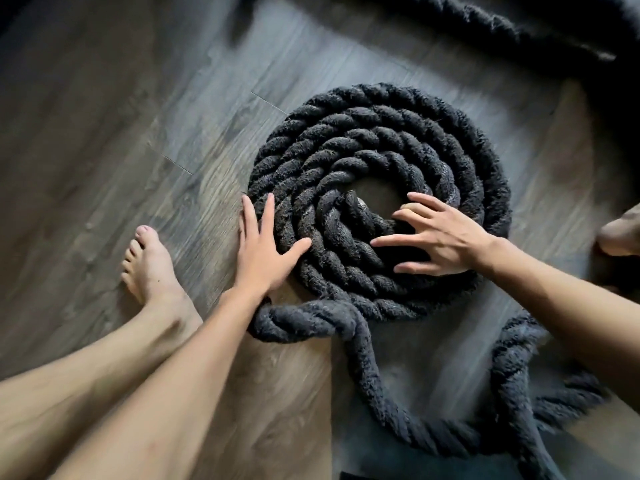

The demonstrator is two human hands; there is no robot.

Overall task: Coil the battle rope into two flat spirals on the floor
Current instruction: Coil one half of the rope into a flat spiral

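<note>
A bare left forearm [156,393] and a bare leg [62,375] fill the lower left corner, closest to the lens.

The thick, dark grey, fuzzy twisted battle rope [381,133] lies in the middle of the view, wound into 1 flat round spiral with its turns packed side by side and a small gap of bare floor at its centre. The left hand [263,251] lies flat on the spiral's left rim, fingers straight and spread, gripping nothing. The right hand [440,240] rests on the inner turns with its fingers splayed wide, 1 fingertip bent at the edge of the central gap; it holds nothing either.

From the near edge of the spiral a loose tail of rope [377,386] kinks into a short loop, then runs down and curves right in a slack bend. A blurred further length of rope [485,19] crosses the top right corner, well apart from the spiral.

All of it sits on a grey-brown wood-grain plank floor [121,116]. The bare left foot [152,268] stands just left of the left hand; a second bare foot [623,233] shows partly at the right edge.
</note>
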